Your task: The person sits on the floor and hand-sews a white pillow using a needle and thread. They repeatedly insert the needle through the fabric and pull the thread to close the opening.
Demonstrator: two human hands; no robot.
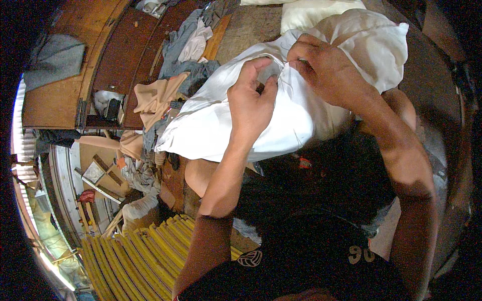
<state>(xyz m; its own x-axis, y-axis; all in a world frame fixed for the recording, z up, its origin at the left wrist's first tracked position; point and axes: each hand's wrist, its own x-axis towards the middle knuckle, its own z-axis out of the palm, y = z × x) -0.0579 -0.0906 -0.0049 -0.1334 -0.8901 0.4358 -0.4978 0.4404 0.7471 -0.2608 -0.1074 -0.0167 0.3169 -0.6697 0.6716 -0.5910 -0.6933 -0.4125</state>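
A puffy white stuffed cushion [201,125] lies across my lap, its cloth gathered around an opening in the upper middle. My left hand [251,98] grips the cloth at the left of this opening, thumb and forefinger curved around its edge. On the other side my right hand [329,67] pinches the cloth edge, fingers bent. Thin threads trail down the white cloth below the opening. Whether the right fingers also hold a needle is too small to tell.
Another off-white cushion [316,12] lies beyond the first. Grey and pale cloths [186,45] are heaped beside a wooden cabinet [125,55] at the left. Tan fabric [158,98] hangs nearby. A yellow slatted surface [145,256] is at the lower left.
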